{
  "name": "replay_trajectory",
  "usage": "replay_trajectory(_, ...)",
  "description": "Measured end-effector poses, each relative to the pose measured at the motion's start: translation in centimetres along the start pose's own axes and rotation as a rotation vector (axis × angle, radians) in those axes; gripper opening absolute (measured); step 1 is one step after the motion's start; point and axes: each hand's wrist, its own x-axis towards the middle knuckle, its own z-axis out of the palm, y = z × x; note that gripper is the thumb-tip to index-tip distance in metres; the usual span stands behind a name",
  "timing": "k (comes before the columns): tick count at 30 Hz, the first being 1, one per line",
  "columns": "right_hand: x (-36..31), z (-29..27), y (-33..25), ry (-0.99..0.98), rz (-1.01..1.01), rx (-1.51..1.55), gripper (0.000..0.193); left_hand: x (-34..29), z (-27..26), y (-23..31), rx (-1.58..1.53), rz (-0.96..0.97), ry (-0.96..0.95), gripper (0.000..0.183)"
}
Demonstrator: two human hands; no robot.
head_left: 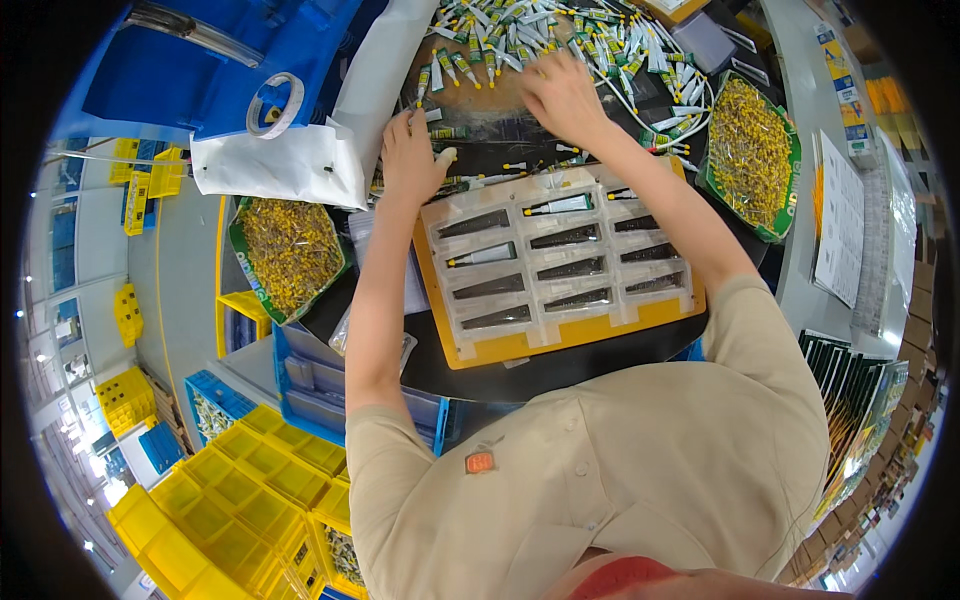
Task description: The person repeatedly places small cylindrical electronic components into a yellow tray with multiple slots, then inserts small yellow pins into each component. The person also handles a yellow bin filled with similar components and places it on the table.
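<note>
My left hand is over the far left of the black work surface, fingers stretched forward and thumb apart, with a pale cover on the thumb tip. Small white-and-green tubes with yellow tips lie close by its fingers. My right hand reaches to the edge of a heap of these tubes, its fingers bent and apart, and I see nothing held in them. Between my forearms sits a clear plastic tray on a yellow board. Tubes lie in a few of its tapered hollows; other hollows show dark.
Green boxes full of small yellow-tipped pieces stand on the left and right. A thin white cable loops near the heap. White sheeting and a tape roll are at upper left. Yellow bins stand lower left.
</note>
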Motion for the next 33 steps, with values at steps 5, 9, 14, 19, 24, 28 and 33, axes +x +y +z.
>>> replay_trajectory(5,3.7,5.0,1.6,-0.180,0.194,-0.321,0.020,5.1,2.1,-2.4,0.108,-0.112,-0.600,0.050)
replay_trajectory(9,1.0,0.4,-3.6,-0.279,0.126,0.345,0.020,4.3,2.0,-3.9,-0.066,0.099,-0.617,0.038)
replay_trajectory(14,-3.6,-5.2,-11.2,-0.388,-0.175,0.380,0.018,2.4,0.0,-3.5,-0.407,0.084,-0.458,0.030)
replay_trajectory(19,-0.7,-1.1,-5.4,-0.196,0.013,0.296,0.013,-0.9,-5.4,-0.5,-0.555,-0.029,-0.154,0.027)
replay_trajectory(24,1.8,5.8,4.0,-0.248,0.260,-0.510,0.018,-9.5,-8.9,3.6,-0.606,0.065,-0.198,0.027)
replay_trajectory(28,0.9,4.3,4.9,-0.144,0.238,-0.246,0.016,-15.6,-10.5,6.1,-0.706,0.009,-0.259,0.031)
replay_trajectory(33,-5.1,-7.5,-0.4,-0.441,0.492,0.783,0.018,-20.7,-10.2,7.9,-0.716,-0.078,-0.262,0.032)
